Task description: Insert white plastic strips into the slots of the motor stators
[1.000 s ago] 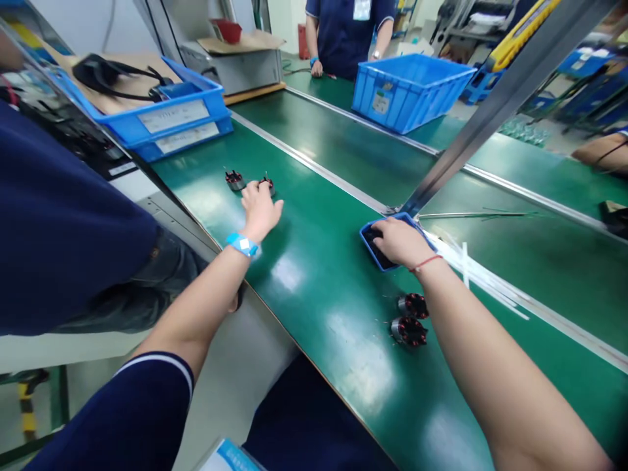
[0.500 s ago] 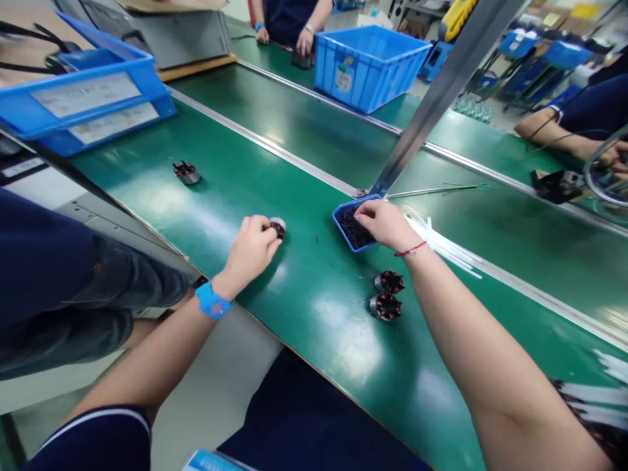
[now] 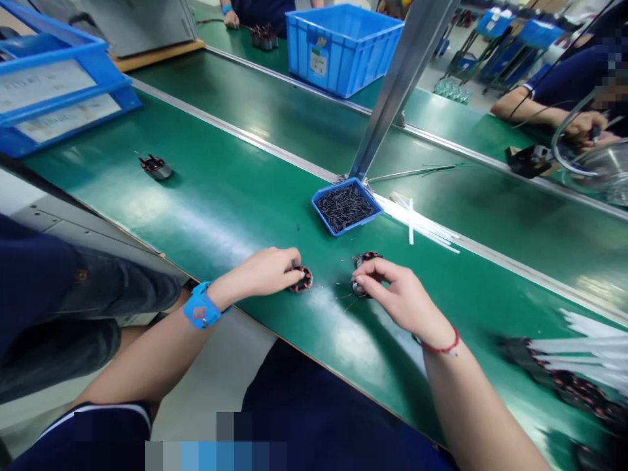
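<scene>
Blue tray (image 3: 358, 224) is standing hand-free now, work shifting motorward: right hand (image 3: 408, 297) is meeting one motor (image 3: 362, 292) (grip unclear), left hand (image 3: 265, 271) gripping another (image 3: 305, 280).

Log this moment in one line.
left hand: holding coil part; right hand: at two coil parts, grip unclear; blue tray: holds black pieces

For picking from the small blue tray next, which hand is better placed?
Probably the right hand: it is close to the small blue tray, while the left hand grips a wound core. Whether the right's pinch holds anything is unclear.
</scene>
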`<state>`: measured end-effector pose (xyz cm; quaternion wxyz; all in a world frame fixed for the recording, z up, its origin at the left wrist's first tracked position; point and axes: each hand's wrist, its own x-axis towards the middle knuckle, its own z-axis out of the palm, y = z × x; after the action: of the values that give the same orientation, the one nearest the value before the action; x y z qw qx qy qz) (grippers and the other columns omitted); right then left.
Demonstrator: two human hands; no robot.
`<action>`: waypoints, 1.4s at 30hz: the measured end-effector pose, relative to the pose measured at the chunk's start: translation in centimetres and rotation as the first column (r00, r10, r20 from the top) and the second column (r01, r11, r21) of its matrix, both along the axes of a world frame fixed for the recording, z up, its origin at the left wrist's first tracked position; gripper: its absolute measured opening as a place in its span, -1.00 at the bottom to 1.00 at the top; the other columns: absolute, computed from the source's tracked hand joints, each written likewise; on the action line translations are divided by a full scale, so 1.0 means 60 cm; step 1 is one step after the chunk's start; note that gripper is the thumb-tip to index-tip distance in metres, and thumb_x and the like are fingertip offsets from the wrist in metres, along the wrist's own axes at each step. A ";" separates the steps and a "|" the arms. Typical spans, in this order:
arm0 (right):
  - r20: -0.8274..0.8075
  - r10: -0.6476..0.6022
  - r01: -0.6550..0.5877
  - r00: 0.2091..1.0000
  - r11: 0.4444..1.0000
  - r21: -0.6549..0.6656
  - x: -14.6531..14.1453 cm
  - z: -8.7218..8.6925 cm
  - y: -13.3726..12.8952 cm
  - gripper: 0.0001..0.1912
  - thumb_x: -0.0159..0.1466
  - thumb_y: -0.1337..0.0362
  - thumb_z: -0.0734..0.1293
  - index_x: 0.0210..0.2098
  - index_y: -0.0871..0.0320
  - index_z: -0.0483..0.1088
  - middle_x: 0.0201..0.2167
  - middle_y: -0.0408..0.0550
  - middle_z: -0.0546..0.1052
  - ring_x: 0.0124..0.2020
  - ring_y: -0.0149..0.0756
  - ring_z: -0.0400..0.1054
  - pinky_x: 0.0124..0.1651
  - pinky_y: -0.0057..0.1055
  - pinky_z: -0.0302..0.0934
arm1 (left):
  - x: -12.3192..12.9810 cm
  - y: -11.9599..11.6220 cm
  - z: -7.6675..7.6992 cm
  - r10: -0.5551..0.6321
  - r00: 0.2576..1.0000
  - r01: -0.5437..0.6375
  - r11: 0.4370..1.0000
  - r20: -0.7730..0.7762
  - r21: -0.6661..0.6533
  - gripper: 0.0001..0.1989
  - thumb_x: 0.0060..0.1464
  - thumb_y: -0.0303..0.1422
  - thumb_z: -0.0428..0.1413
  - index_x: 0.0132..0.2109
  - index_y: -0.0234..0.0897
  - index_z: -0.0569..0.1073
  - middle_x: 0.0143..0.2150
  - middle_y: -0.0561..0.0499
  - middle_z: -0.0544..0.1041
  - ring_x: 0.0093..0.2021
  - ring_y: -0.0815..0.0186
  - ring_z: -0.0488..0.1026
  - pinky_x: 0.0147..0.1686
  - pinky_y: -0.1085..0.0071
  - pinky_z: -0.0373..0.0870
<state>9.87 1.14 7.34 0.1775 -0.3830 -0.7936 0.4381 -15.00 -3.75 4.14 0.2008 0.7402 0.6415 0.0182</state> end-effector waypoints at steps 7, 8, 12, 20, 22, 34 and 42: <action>0.030 0.007 -0.006 1.000 1.000 -0.027 0.059 -0.021 -0.070 -0.87 0.31 0.24 0.22 -0.29 0.08 0.40 -0.33 -0.15 0.50 -0.30 -0.37 0.35 -0.20 -0.44 0.19 | 0.012 0.036 -0.002 0.105 0.979 -0.111 0.994 0.175 0.024 -0.65 0.11 -0.06 -0.03 -0.22 -0.22 0.46 -0.24 -0.01 0.51 -0.29 0.27 0.45 -0.32 0.40 0.31; 0.032 -0.007 0.007 0.999 1.000 -0.029 0.067 -0.023 -0.076 -0.86 0.31 0.23 0.22 -0.28 0.08 0.39 -0.33 -0.15 0.49 -0.30 -0.37 0.35 -0.19 -0.44 0.19 | 0.000 0.058 -0.007 0.240 0.963 -0.249 0.967 0.125 0.062 -0.64 0.14 -0.07 -0.06 -0.21 -0.25 0.46 -0.27 -0.04 0.52 -0.29 0.25 0.45 -0.33 0.38 0.31; 0.046 -0.058 0.060 0.997 0.997 -0.044 0.093 -0.031 -0.093 -0.85 0.31 0.21 0.21 -0.28 0.08 0.39 -0.31 -0.13 0.49 -0.27 -0.35 0.36 -0.17 -0.43 0.19 | -0.023 0.131 -0.032 0.504 0.862 -0.492 0.858 -0.055 0.148 -0.63 0.11 -0.11 0.01 -0.18 -0.34 0.43 -0.21 -0.20 0.52 -0.21 0.09 0.47 -0.28 0.27 0.36; 0.017 -0.130 0.131 0.991 0.990 -0.056 0.130 -0.048 -0.109 -0.85 0.31 0.20 0.21 -0.29 0.08 0.39 -0.32 -0.13 0.49 -0.27 -0.35 0.36 -0.16 -0.43 0.18 | 0.019 0.137 -0.046 0.435 0.900 -0.418 0.881 -0.031 0.221 -0.83 0.11 -0.46 -0.02 -0.20 -0.42 0.42 -0.17 -0.29 0.49 -0.11 0.06 0.46 -0.10 0.23 0.34; 0.011 -0.137 0.137 0.991 0.988 -0.073 0.134 -0.053 -0.110 -0.84 0.31 0.20 0.21 -0.30 0.08 0.39 -0.32 -0.13 0.49 -0.27 -0.34 0.36 -0.16 -0.42 0.19 | 0.024 0.145 -0.035 0.396 0.918 -0.390 0.888 0.025 0.241 -0.84 0.12 -0.43 -0.03 -0.23 -0.39 0.42 -0.23 -0.22 0.51 -0.16 0.12 0.47 -0.13 0.27 0.36; -0.008 -0.141 0.139 0.990 0.985 -0.101 0.142 -0.068 -0.114 -0.82 0.30 0.18 0.20 -0.31 0.11 0.39 -0.34 -0.08 0.50 -0.29 -0.30 0.37 -0.19 -0.37 0.22 | 0.027 0.251 -0.005 0.392 0.882 -0.469 0.781 0.259 0.414 -0.79 0.11 -0.33 0.02 -0.14 -0.33 0.43 -0.14 -0.13 0.48 -0.16 0.24 0.39 -0.09 0.34 0.30; -0.033 -0.162 0.156 0.986 0.978 -0.137 0.149 -0.087 -0.110 -0.83 0.30 0.18 0.21 -0.32 0.10 0.38 -0.36 -0.10 0.49 -0.31 -0.31 0.36 -0.21 -0.38 0.22 | 0.043 0.205 -0.027 0.423 0.877 -0.480 0.797 0.229 0.368 -0.78 0.13 -0.29 -0.03 -0.32 -0.30 0.44 -0.38 -0.08 0.52 -0.33 0.24 0.42 -0.24 0.33 0.31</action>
<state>18.80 -5.44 2.11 0.2030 -0.4466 -0.7252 0.4831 -12.44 8.52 2.51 0.0722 0.5879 0.7657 0.2508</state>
